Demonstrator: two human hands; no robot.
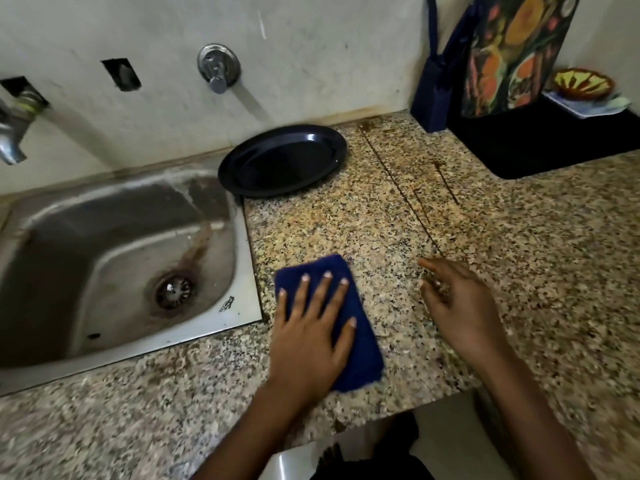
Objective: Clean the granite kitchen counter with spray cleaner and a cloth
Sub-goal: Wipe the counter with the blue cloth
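Note:
A folded dark blue cloth (pixel 360 344) lies flat on the speckled granite counter (pixel 519 271), near its front edge and just right of the sink. My left hand (pixel 311 334) presses down on the cloth with fingers spread. My right hand (pixel 457 299) hovers just above the counter to the right of the cloth, fingers loosely curled, holding nothing. Brown streaks (pixel 408 188) run diagonally across the granite behind the hands. No spray bottle is in view.
A steel sink (pixel 114 258) with a stained drain fills the left. A black plate (pixel 282 161) sits behind the cloth at the sink's corner. A black mat (pixel 554 143) with a patterned bag (pixel 516 53) and a small bowl (pixel 583 84) occupies the back right. Taps (pixel 218 69) jut from the wall.

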